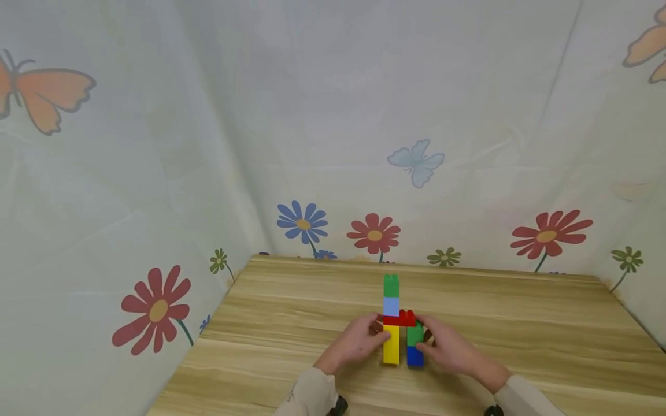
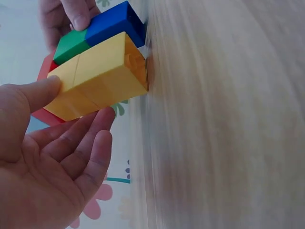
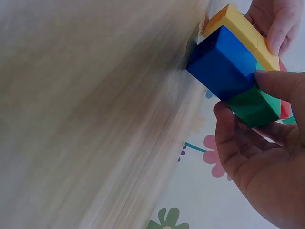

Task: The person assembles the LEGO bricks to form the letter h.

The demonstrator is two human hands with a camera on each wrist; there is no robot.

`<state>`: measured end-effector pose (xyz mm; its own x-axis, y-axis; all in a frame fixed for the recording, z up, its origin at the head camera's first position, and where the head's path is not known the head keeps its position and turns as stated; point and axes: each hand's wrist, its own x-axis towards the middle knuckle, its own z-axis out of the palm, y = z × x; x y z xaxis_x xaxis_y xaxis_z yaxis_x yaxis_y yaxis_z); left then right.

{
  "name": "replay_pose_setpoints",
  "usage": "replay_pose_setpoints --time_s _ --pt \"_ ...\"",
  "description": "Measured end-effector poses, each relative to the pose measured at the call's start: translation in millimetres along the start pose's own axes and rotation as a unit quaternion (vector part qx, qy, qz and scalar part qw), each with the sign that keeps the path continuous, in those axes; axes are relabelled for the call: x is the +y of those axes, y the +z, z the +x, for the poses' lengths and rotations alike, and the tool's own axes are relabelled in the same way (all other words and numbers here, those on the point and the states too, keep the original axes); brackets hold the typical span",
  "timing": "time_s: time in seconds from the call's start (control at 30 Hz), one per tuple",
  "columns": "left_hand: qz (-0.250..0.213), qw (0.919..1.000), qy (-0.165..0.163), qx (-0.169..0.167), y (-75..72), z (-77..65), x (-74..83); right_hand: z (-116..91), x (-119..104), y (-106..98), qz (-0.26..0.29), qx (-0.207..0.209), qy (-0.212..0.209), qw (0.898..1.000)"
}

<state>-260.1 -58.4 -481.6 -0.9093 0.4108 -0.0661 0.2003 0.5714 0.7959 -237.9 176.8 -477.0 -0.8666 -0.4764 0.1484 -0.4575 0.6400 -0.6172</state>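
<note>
A small tower of toy building bricks stands on the table between the two hands. My left hand point(image 1: 359, 340) holds its left leg of two yellow bricks point(image 2: 97, 76), thumb on one face and fingers behind. My right hand point(image 1: 451, 348) grips the other leg, a green brick point(image 3: 255, 106) over a dark blue brick point(image 3: 223, 64), its thumb near their seam. Across the tops of both legs lies a red brick point(image 1: 407, 318). Above the red one, on the yellow side, rise a light blue brick point(image 1: 391, 306) and a top green brick point(image 1: 391, 286). A narrow gap parts the legs.
The wood-grain table point(image 1: 291, 289) reaches back to a pale curtain point(image 1: 333, 115) printed with flowers and butterflies. More of this curtain hangs along the left side. Light sleeves point(image 1: 312, 393) cover the forearms at the front.
</note>
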Motion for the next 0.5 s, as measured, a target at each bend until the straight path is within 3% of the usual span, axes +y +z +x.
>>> replay_pose_setpoints --time_s 0.17,0.5 --pt "0.015 0.9998 -0.003 0.012 2.6 5.4 -1.7 3.0 1.2 0.2 -0.004 0.001 -0.005 1.0" --pt "0.015 0.9997 -0.021 0.006 2.4 9.4 -0.8 13.5 4.9 6.0 0.01 -0.007 0.064 0.998"
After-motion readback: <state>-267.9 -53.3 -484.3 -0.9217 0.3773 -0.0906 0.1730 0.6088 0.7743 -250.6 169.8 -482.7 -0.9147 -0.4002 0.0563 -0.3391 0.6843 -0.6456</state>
